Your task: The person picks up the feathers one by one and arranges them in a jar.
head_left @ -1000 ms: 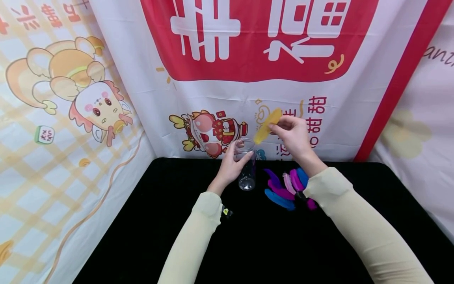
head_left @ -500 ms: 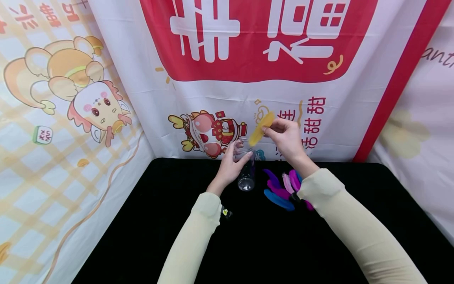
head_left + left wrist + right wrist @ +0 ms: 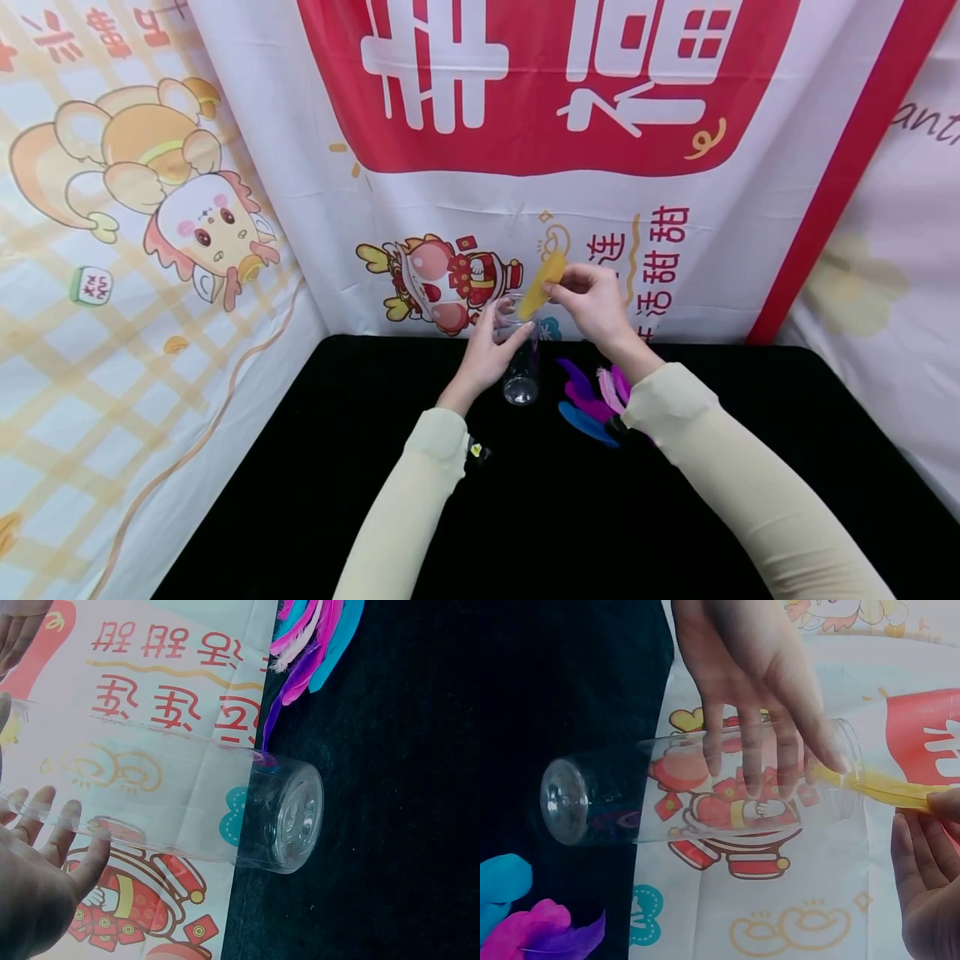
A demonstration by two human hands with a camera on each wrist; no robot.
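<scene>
A clear plastic bottle (image 3: pixel 522 375) stands upright on the black table. Curled round its upper part is my left hand (image 3: pixel 483 358), thumb on the near side, fingers behind, as the right wrist view shows. My right hand (image 3: pixel 596 308) pinches a yellow feather (image 3: pixel 543 282) between thumb and fingertips. In the right wrist view the feather's (image 3: pixel 896 793) lower end passes through the bottle's (image 3: pixel 607 795) mouth, just inside the neck. To the right of the bottle lies a bunch of feathers (image 3: pixel 592 404) in blue, purple, magenta and pale pink, partly hidden by my right sleeve.
The black table (image 3: pixel 555 517) extends on all sides of the bottle. Close behind it hangs a white and red printed cloth (image 3: pixel 450 200); another printed cloth (image 3: pixel 150 333) covers the left side. A wrist camera (image 3: pixel 477 450) shows at my left cuff.
My right hand has moved left and down, bringing the yellow feather from beside the bottle's rim into its mouth. My left hand and the bottle stay nearly still.
</scene>
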